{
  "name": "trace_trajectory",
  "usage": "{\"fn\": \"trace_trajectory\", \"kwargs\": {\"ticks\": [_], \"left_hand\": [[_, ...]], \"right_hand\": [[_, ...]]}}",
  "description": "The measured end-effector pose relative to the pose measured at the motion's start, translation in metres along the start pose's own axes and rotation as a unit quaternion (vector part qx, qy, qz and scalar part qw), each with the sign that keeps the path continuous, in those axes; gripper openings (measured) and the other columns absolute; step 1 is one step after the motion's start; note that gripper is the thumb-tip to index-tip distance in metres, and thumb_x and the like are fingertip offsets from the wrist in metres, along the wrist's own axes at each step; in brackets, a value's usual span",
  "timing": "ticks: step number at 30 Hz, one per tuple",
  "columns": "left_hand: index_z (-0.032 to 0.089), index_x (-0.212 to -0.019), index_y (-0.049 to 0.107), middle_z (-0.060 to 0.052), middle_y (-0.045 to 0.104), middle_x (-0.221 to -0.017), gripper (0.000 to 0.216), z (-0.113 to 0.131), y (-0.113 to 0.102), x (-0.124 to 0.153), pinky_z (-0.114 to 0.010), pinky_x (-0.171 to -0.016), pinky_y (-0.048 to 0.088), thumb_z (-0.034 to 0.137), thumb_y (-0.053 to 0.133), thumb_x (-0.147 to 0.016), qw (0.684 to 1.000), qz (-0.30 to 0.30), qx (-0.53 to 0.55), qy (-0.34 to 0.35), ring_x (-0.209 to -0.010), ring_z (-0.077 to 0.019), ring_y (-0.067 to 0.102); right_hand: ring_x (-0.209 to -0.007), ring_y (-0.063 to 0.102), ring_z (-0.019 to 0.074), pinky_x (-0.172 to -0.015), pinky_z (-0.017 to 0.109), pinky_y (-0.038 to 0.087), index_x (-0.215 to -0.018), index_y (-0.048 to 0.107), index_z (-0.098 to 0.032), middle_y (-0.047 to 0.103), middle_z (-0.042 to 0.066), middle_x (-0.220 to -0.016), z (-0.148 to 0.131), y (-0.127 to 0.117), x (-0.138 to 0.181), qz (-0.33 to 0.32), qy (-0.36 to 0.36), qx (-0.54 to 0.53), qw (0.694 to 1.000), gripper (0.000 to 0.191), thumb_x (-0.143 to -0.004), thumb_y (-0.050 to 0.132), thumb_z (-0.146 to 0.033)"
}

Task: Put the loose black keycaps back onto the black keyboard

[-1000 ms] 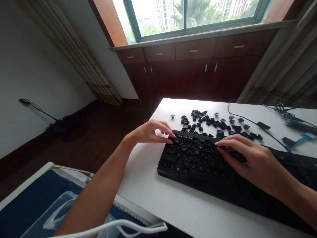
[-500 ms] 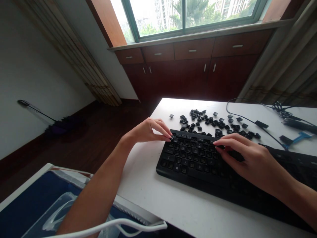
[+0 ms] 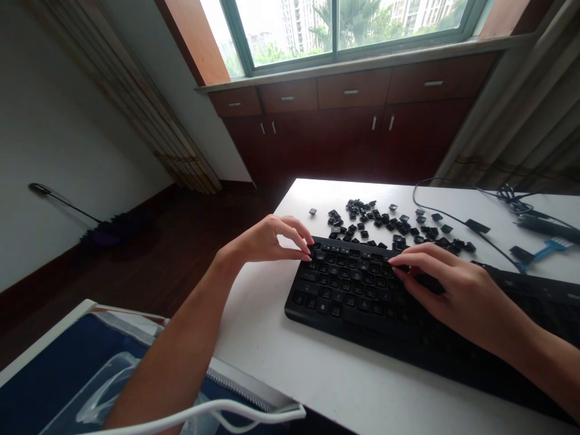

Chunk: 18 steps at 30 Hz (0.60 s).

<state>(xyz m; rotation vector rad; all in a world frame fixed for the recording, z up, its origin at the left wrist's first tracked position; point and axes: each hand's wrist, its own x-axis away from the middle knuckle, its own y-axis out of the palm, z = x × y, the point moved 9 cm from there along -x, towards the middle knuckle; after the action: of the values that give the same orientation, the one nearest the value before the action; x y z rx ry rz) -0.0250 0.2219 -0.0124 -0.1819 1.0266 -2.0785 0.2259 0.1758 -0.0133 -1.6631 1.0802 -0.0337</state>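
Note:
A black keyboard [image 3: 351, 290] lies on the white table [image 3: 317, 368]. My left hand [image 3: 265, 241] hovers at its far left corner, fingers curled and thumb pinched against the fingertips right at the corner key; whether a keycap is between them I cannot make out. My right hand [image 3: 457, 290] rests on the middle of the keyboard, its fingers stretched over the keys and holding nothing. Behind the keyboard several loose black keycaps [image 3: 385, 223] lie scattered on the table.
A black cable [image 3: 448, 219] loops across the table's far right, beside a blue brush [image 3: 550, 246] and a dark tool [image 3: 548, 228]. A blue bag [image 3: 58, 374] with a white cord [image 3: 203, 414] sits at lower left. Dark wooden cabinets [image 3: 353, 121] stand under the window; an umbrella [image 3: 104, 229] lies on the floor.
My left hand has drawn slightly back to the left from the corner key, with its fingers curling tighter. My right hand has stayed on the keys.

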Motion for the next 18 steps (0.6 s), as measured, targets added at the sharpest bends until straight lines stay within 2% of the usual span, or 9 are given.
{"fn": "trace_trajectory", "kwargs": {"ticks": [2,5,7,9,12,15,18], "left_hand": [[0.022,-0.089,0.079,-0.009,0.072,-0.108,0.016,-0.003,-0.004,-0.001,-0.033,-0.09,0.057,0.034,0.08,-0.079,0.999,0.029,0.026,-0.015,-0.099,-0.0202,0.069],[0.019,-0.095,0.074,-0.009,0.069,-0.109,0.023,-0.013,-0.016,-0.004,-0.035,-0.092,0.056,0.041,0.07,-0.088,0.986,0.145,0.048,-0.061,-0.104,-0.0202,0.066],[0.018,-0.099,0.07,-0.009,0.069,-0.108,0.03,-0.02,-0.021,-0.006,-0.034,-0.089,0.055,0.046,0.06,-0.095,0.967,0.231,0.013,-0.104,-0.103,-0.0196,0.065],[0.017,-0.099,0.069,-0.008,0.068,-0.107,0.037,-0.02,-0.016,-0.01,-0.032,-0.087,0.053,0.049,0.05,-0.099,0.952,0.268,-0.045,-0.14,-0.101,-0.0197,0.064],[0.019,-0.098,0.069,-0.007,0.067,-0.103,0.042,-0.011,-0.001,-0.021,-0.032,-0.084,0.049,0.046,0.038,-0.104,0.944,0.262,-0.121,-0.159,-0.095,-0.0194,0.062],[0.019,-0.085,0.066,-0.005,0.065,-0.09,0.046,0.0,0.011,-0.03,-0.034,-0.08,0.044,0.044,0.032,-0.106,0.937,0.235,-0.197,-0.167,-0.085,-0.0196,0.06],[0.02,-0.076,0.059,-0.004,0.063,-0.081,0.051,-0.001,0.02,-0.035,-0.033,-0.071,0.041,0.046,0.027,-0.106,0.931,0.196,-0.238,-0.195,-0.075,-0.0194,0.058]], "right_hand": [[-0.092,0.068,0.0168,-0.078,0.028,0.057,-0.118,0.063,-0.024,0.066,0.007,-0.112,0.0,0.0,0.0,-0.001,0.002,0.002,1.0,0.024,-0.096,0.056,-0.018],[-0.092,0.068,0.0177,-0.079,0.03,0.058,-0.118,0.063,-0.024,0.066,0.007,-0.112,0.0,0.0,-0.001,-0.001,0.005,0.0,1.0,0.024,-0.096,0.056,-0.019],[-0.092,0.068,0.0178,-0.079,0.03,0.058,-0.118,0.063,-0.024,0.066,0.007,-0.112,-0.001,0.0,-0.001,-0.002,0.006,-0.002,1.0,0.024,-0.096,0.056,-0.019],[-0.092,0.068,0.0171,-0.078,0.029,0.058,-0.118,0.063,-0.024,0.066,0.006,-0.113,0.0,0.001,0.0,-0.007,0.008,-0.003,1.0,0.024,-0.096,0.056,-0.018],[-0.093,0.067,0.0162,-0.077,0.028,0.057,-0.119,0.063,-0.024,0.065,0.006,-0.113,0.0,0.001,0.0,-0.008,0.009,-0.006,1.0,0.025,-0.096,0.057,-0.018],[-0.094,0.066,0.0163,-0.078,0.029,0.056,-0.119,0.062,-0.024,0.065,0.006,-0.112,0.0,0.001,0.0,-0.008,0.012,-0.011,1.0,0.024,-0.096,0.057,-0.018],[-0.095,0.066,0.0161,-0.08,0.03,0.056,-0.119,0.062,-0.024,0.064,0.006,-0.113,0.001,0.003,0.0,-0.01,0.014,-0.018,1.0,0.025,-0.096,0.057,-0.017]]}}
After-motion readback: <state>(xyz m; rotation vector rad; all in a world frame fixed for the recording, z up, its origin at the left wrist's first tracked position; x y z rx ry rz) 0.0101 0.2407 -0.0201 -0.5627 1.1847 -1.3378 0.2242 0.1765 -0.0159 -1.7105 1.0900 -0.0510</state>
